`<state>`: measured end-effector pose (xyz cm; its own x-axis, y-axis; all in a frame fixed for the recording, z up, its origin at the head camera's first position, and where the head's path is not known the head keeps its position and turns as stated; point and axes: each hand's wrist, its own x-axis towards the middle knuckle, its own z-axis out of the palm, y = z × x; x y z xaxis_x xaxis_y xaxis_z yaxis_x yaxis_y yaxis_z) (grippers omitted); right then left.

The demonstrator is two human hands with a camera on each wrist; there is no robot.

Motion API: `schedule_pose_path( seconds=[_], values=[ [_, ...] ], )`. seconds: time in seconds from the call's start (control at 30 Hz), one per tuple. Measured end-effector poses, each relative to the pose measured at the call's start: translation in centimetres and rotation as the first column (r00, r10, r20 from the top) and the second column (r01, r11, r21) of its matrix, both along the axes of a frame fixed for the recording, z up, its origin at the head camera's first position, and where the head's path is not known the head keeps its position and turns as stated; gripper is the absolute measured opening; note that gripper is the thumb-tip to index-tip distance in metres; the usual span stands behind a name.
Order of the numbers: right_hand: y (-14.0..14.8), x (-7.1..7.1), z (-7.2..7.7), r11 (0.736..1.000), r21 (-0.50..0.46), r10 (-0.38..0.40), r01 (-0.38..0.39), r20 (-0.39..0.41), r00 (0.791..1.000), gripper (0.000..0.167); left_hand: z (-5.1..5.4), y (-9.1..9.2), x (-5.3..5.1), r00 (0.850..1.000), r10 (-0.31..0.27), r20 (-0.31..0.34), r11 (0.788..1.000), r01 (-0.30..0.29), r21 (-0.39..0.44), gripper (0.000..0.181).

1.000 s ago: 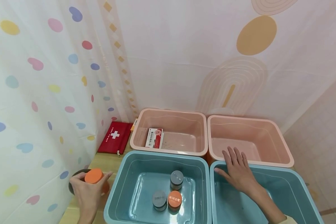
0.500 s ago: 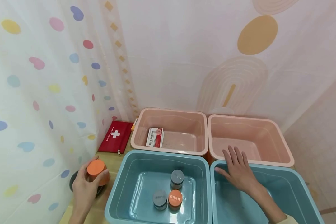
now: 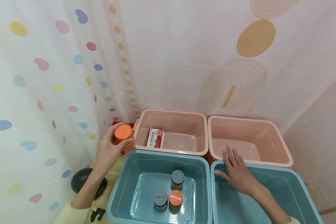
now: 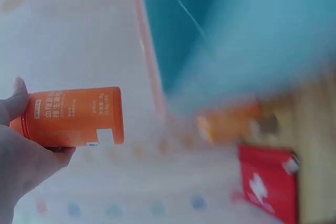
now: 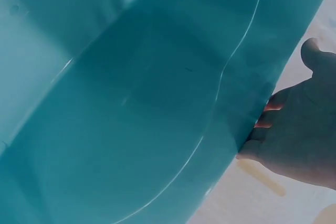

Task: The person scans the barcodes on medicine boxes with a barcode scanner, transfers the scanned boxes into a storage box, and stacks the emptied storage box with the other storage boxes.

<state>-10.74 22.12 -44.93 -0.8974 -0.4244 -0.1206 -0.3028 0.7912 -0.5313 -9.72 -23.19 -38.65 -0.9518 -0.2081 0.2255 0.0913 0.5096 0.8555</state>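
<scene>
Three round-lidded jars (image 3: 175,199) occupy a blue plastic bin (image 3: 156,152). Left hand (image 3: 105,151) grips an unplaced orange cylindrical bottle (image 4: 79,116); right hand (image 3: 238,172) lies spread.

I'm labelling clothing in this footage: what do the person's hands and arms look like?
The left hand and right hand are bare and ungloved. The left sleeve and right sleeve are pale cream and stop short of the hands.

Orange bottle (image 4: 79,116) reads "血橙", "维生素"; red pouch (image 4: 278,167) shows white cross (image 4: 258,187).
</scene>
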Motion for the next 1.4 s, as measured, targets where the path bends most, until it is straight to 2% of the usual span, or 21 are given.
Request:
schedule_pose_path(
  seconds=[0.07, 0.13, 0.23, 0.33, 0.4, 0.5, 0.67, 0.73, 0.83, 0.93, 1.07, 1.17, 1.27, 1.33, 1.4],
  values=[
    [0.1, 0.1, 0.1, 1.000, 0.002, 0.008, -0.008, -0.004, 1.000, 0.100, 0.6, 1.8, -1.8, 0.997, -0.083, -0.004, 0.996, 0.083, 0.041, 0.068],
    [0.1, 0.1, 0.2, 1.000, 0.017, 0.013, -0.013, -0.008, 1.000, 0.099, 1.0, 3.9, -3.7, 0.987, -0.163, -0.002, 0.984, 0.163, 0.077, 0.066],
    [0.1, 0.2, 0.3, 0.999, 0.049, 0.014, -0.013, -0.017, 1.000, 0.098, 1.4, 7.0, -6.4, 0.953, -0.303, -0.016, 0.942, 0.302, 0.149, 0.064],
    [0.1, 0.3, 0.4, 0.997, 0.072, 0.012, -0.010, -0.027, 1.000, 0.097, 1.2, 9.9, -8.7, 0.914, -0.405, -0.018, 0.892, 0.400, 0.209, 0.062],
    [0.0, 0.4, 0.4, 0.996, 0.085, 0.011, -0.008, -0.033, 0.999, 0.097, 1.0, 11.7, -9.7, 0.896, -0.445, 0.002, 0.867, 0.430, 0.252, 0.063],
    [-0.1, 0.5, 0.2, 0.995, 0.104, 0.013, -0.008, -0.049, 0.999, 0.097, 0.5, 14.2, -11.0, 0.876, -0.480, 0.042, 0.840, 0.445, 0.309, 0.063],
    [0.0, 0.9, -0.3, 0.997, 0.073, 0.014, -0.007, -0.096, 0.995, 0.096, -0.2, 18.4, -13.0, 0.840, -0.539, 0.060, 0.803, 0.491, 0.338, 0.063],
    [0.0, 1.1, -0.3, 0.997, 0.073, 0.016, -0.009, -0.102, 0.995, 0.097, -0.3, 20.0, -13.7, 0.826, -0.561, 0.060, 0.790, 0.511, 0.339, 0.063],
    [0.0, 1.3, -0.1, 0.995, 0.103, 0.021, -0.011, -0.094, 0.995, 0.097, -0.4, 22.3, -14.3, 0.814, -0.577, 0.071, 0.782, 0.525, 0.335, 0.063],
    [-0.1, 1.5, 0.2, 0.992, 0.125, 0.021, -0.011, -0.079, 0.997, 0.097, -0.6, 24.4, -14.9, 0.789, -0.611, 0.063, 0.759, 0.560, 0.333, 0.063],
    [0.0, 1.9, 0.2, 0.993, 0.119, 0.023, -0.014, -0.076, 0.997, 0.097, -1.1, 26.8, -15.4, 0.760, -0.645, 0.075, 0.739, 0.596, 0.316, 0.063],
    [-0.1, 2.2, 0.2, 0.993, 0.118, 0.017, -0.008, -0.068, 0.998, 0.098, -1.7, 28.5, -15.5, 0.754, -0.650, 0.095, 0.739, 0.598, 0.310, 0.060],
    [-0.1, 2.4, 0.1, 0.993, 0.118, 0.009, -0.002, -0.058, 0.998, 0.098, -2.1, 30.0, -15.5, 0.753, -0.646, 0.126, 0.752, 0.600, 0.273, 0.058],
    [-0.2, 2.5, 0.1, 0.993, 0.118, 0.004, 0.002, -0.050, 0.999, 0.099, -2.3, 30.8, -15.4, 0.759, -0.634, 0.152, 0.768, 0.593, 0.243, 0.057],
    [-0.3, 2.6, 0.1, 0.993, 0.118, 0.001, 0.004, -0.045, 0.999, 0.099, -2.6, 31.5, -15.3, 0.771, -0.611, 0.179, 0.790, 0.577, 0.207, 0.057]
  ],
)
